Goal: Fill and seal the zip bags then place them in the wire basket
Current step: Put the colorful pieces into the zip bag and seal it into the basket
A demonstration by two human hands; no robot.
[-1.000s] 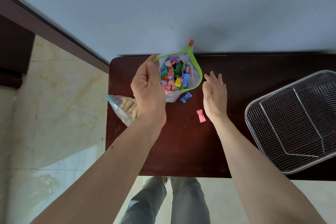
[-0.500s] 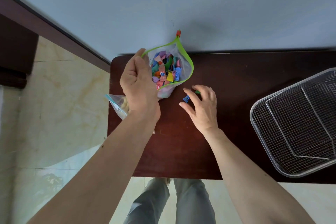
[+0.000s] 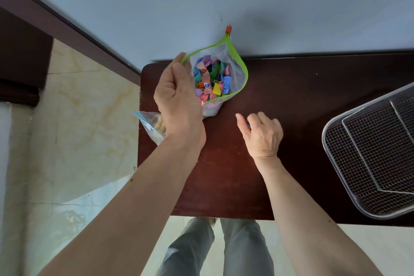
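At the near edge of the dark brown worktop (image 3: 224, 186) the person's legs in grey trousers (image 3: 215, 251) stand on the pale tiled floor (image 3: 74, 141). Both forearms reach forward over the worktop.

The right hand (image 3: 263, 135) lies at about 3 o'clock from the middle of the worktop, palm down, its fingers (image 3: 257, 119) curled under. A small bit of blue shows at the fingertips, but the hand hides it, so I cannot tell what it is or whether the fingers really clamp it.

The wire basket (image 3: 371, 159) stands at 3 o'clock, well apart from the hands. It is silver mesh, and the right border of the view cuts it off.

The left hand (image 3: 179, 101) is at 11 o'clock. Its thumb and fingers pinch the near left rim of the zip bag (image 3: 233, 69) and hold the mouth wide apart. This bag is clear with a bright green zip strip and a small red slider (image 3: 228, 28) at the far end. It is full of small wrapped sweets (image 3: 211, 80) in many colours.

A second clear bag (image 3: 150, 123) with a blue strip lies at 9 o'clock, mostly hidden under the left wrist. Its pale content is hard to make out.
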